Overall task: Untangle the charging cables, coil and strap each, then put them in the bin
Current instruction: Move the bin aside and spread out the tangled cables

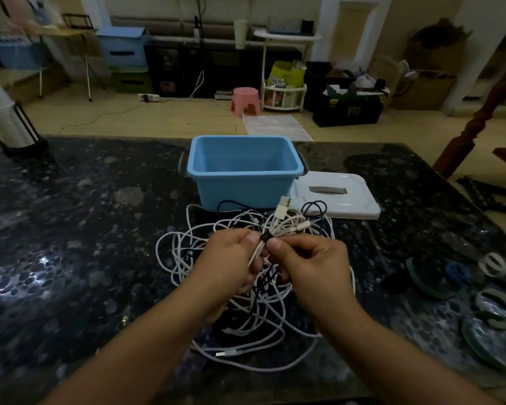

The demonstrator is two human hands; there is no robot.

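A: What's on the table [70, 229] besides the cables?

B: A blue bin [243, 173] stands open at the far middle, nothing showing inside it. Its white lid [342, 197] lies flat just beside it on the right. Some rolls of tape [491, 325] are scattered near the right edge, and a rack of white discs [3, 124] stands at the far left corner.

A: Anything between the hands and the bin?

B: Only the heap of cables [246, 287] itself. White and dark cords sprawl in loose loops from the bin's near wall down toward the person, and a few loops touch or nearly touch the lid.

A: And the hands?

B: Both are raised just above the middle of the heap. The left hand [231, 258] has its fingers curled round a bunch of white cords. The right hand [310, 264] pinches the same bunch, thumb and forefinger close to a dark band [265, 238] wrapped round it. A white plug [284, 207] sticks up from the bunch toward the bin.

A: So the bunch is off the table?

B: Held up, yes, with strands trailing down into the heap.
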